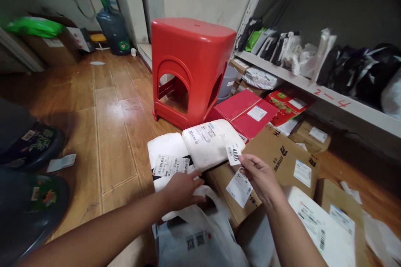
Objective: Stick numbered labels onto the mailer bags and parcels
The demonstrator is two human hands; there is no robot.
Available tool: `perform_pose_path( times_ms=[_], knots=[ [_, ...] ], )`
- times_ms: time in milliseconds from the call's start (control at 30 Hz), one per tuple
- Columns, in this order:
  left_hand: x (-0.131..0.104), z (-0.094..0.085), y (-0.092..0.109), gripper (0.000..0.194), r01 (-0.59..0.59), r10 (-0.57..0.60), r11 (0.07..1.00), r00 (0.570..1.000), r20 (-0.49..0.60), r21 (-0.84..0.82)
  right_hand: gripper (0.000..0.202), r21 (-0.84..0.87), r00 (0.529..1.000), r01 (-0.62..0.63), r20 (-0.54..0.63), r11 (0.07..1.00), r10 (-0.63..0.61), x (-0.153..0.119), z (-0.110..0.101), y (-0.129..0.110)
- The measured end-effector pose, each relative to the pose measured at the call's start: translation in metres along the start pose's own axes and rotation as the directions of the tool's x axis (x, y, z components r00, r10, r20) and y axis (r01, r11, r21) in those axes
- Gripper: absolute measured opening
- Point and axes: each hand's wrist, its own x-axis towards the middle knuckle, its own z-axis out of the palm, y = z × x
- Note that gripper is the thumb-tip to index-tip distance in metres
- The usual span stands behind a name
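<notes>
Pale plastic bag point(200, 250) bulges just below the left hand point(181, 190), whose fingers are parted; wooden floor point(115, 146) spreads left of it, cardboard boxes point(288, 179) crowd the right hand point(258, 175). That hand pinches a white tag point(233, 155) with bold black digits.

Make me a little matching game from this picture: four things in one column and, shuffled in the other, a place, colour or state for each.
Column one
1. Tag
2. Stool
3. Left hand
4. Jug

Column two
A. Blue, with green at its top
B. Next to the plastic bag
C. Marked 4006, held in the right hand
D. Red and upright

Right pairs: 1-C, 2-D, 3-B, 4-A
</notes>
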Motion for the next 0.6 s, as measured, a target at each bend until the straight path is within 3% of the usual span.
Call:
perform_pose_path(
  times_ms=[100, 200, 267, 467, 533, 600],
  knots=[
    [0.002, 0.004, -0.008, 0.06, -0.137, 0.118, 0.96, 0.989, 0.091, 0.243, 0.039, -0.055, 0.99, 0.06, 0.134, 0.997, -0.052, -0.004, 0.038, 0.0],
    [-0.001, 0.015, -0.01, 0.061, -0.09, 0.092, 0.95, 0.996, 0.006, 0.298, 0.029, -0.151, 0.977, 0.137, 0.185, 0.979, -0.109, -0.012, 0.076, 0.01],
    [-0.005, 0.022, -0.01, 0.056, -0.052, 0.07, 0.953, 0.996, -0.049, 0.297, 0.021, -0.268, 0.968, 0.19, 0.209, 0.945, -0.135, -0.015, 0.089, 0.016],
    [-0.018, 0.026, -0.009, 0.056, 0.002, 0.019, 0.956, 0.997, -0.069, 0.293, 0.01, -0.615, 0.936, 0.327, 0.315, 0.717, -0.156, -0.007, 0.104, 0.014],
    [-0.019, 0.023, -0.008, 0.058, 0.018, -0.001, 0.954, 0.998, -0.055, 0.3, 0.009, -0.609, 0.937, 0.329, 0.307, 0.722, -0.168, 0.001, 0.104, 0.009],
    [-0.019, 0.02, -0.008, 0.058, 0.043, -0.03, 0.951, 0.999, -0.046, 0.305, 0.011, -0.525, 0.953, 0.276, 0.256, 0.805, -0.16, 0.01, 0.099, 0.004]
  ],
)
